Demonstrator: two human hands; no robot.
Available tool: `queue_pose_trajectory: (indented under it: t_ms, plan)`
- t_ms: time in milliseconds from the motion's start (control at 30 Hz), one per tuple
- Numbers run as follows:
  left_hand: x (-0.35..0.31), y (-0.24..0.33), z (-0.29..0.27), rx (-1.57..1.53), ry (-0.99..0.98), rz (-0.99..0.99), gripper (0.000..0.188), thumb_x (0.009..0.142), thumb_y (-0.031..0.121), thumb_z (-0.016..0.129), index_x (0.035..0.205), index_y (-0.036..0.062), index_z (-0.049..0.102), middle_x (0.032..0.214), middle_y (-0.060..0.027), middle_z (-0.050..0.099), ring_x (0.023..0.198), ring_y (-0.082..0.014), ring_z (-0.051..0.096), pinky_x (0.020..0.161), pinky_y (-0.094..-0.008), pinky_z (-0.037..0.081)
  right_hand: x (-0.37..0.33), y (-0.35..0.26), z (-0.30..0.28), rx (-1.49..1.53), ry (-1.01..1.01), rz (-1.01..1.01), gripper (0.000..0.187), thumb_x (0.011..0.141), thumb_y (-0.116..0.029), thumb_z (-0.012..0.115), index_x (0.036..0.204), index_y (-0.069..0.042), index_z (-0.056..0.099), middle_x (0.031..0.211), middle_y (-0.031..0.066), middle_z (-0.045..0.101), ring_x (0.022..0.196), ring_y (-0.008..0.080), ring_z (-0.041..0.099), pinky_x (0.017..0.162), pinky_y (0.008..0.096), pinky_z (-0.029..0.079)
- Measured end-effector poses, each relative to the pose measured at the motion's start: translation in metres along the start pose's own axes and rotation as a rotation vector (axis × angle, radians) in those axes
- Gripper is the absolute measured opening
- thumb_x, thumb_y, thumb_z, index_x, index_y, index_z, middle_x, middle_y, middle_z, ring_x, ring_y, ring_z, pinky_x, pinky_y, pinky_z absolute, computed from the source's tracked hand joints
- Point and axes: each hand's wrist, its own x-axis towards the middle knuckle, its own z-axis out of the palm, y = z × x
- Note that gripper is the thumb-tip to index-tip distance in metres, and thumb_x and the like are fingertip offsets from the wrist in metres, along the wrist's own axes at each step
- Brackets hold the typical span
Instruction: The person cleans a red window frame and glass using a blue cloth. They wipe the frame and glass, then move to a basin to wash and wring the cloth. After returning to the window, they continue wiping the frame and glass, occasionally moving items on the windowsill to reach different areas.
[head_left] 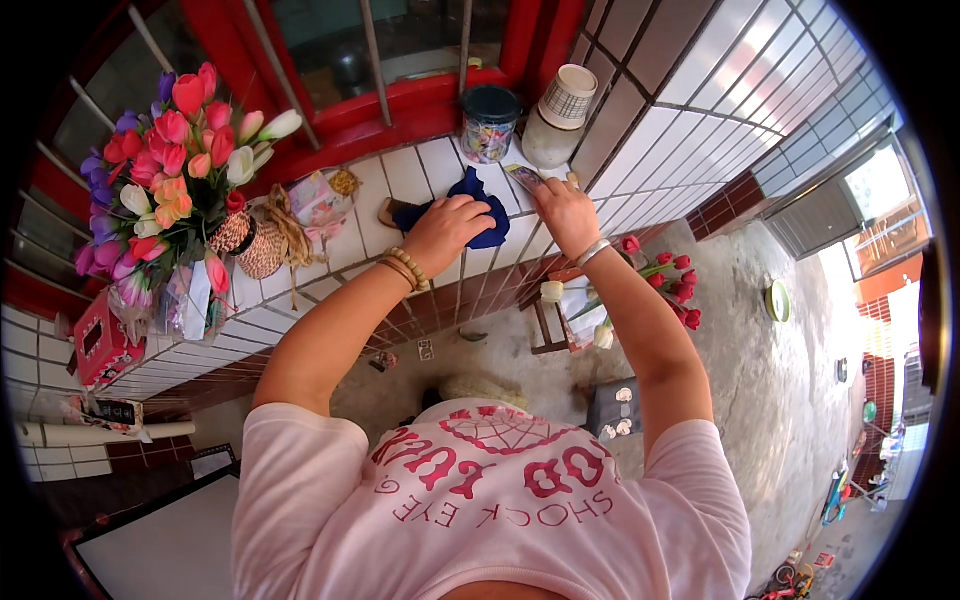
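Observation:
On the white-tiled ledge [405, 172] lies a crumpled dark blue cloth [488, 234]. My left hand [452, 232] presses down on it with curled fingers, closed on the fabric. A brown, rounded end of something [387, 212] pokes out beside the cloth on the left; the rest of it is hidden. To the right, my right hand [567, 212] is closed at the edge of a small flat piece with a printed picture [524, 178], its kind unclear. A small beige tip [573, 179] shows behind my right knuckles.
Behind my hands stand a dark-lidded jar [489, 125] and a pale jar [550, 138] topped by a checked cup [568, 95]. A vase of artificial tulips [180, 150] fills the ledge's left. Below right are a small stool [548, 330] and red tulips [670, 280]. Window bars [375, 60] rise behind.

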Motion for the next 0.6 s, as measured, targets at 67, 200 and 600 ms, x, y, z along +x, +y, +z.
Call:
queue_pose_trajectory:
  t_ms: [67, 200, 600]
  plan:
    - [-0.001, -0.002, 0.001, -0.009, 0.013, 0.006, 0.052, 0.062, -0.003, 0.074, 0.11, 0.012, 0.06, 0.124, -0.0056, 0.057, 0.119, -0.0275, 0.049, 0.099, -0.0405, 0.041, -0.002, 0.002, 0.002, 0.006, 0.017, 0.01, 0.01, 0.078, -0.009, 0.06, 0.087, -0.009, 0.057, 0.086, 0.0065, 0.055, 0.08, 0.0243, 0.061, 0.069, 0.0358, 0.05]
    - [0.008, -0.005, 0.001, -0.063, -0.03, -0.026, 0.054, 0.063, -0.001, 0.077, 0.111, 0.0131, 0.06, 0.127, -0.0047, 0.056, 0.122, -0.0259, 0.048, 0.1, -0.0406, 0.04, -0.001, 0.003, 0.008, -0.024, 0.021, 0.008, 0.008, 0.078, -0.009, 0.06, 0.086, -0.008, 0.058, 0.085, 0.0069, 0.056, 0.079, 0.0242, 0.061, 0.068, 0.0351, 0.051]
    - [0.003, -0.005, 0.006, -0.046, 0.017, -0.064, 0.053, 0.064, 0.002, 0.077, 0.112, 0.0142, 0.059, 0.124, -0.0034, 0.056, 0.121, -0.0252, 0.048, 0.101, -0.0412, 0.039, 0.076, -0.042, -0.073, -0.068, 0.275, 0.089, 0.012, 0.082, -0.014, 0.063, 0.083, -0.009, 0.052, 0.08, 0.0065, 0.052, 0.065, 0.0246, 0.061, 0.055, 0.0361, 0.05]
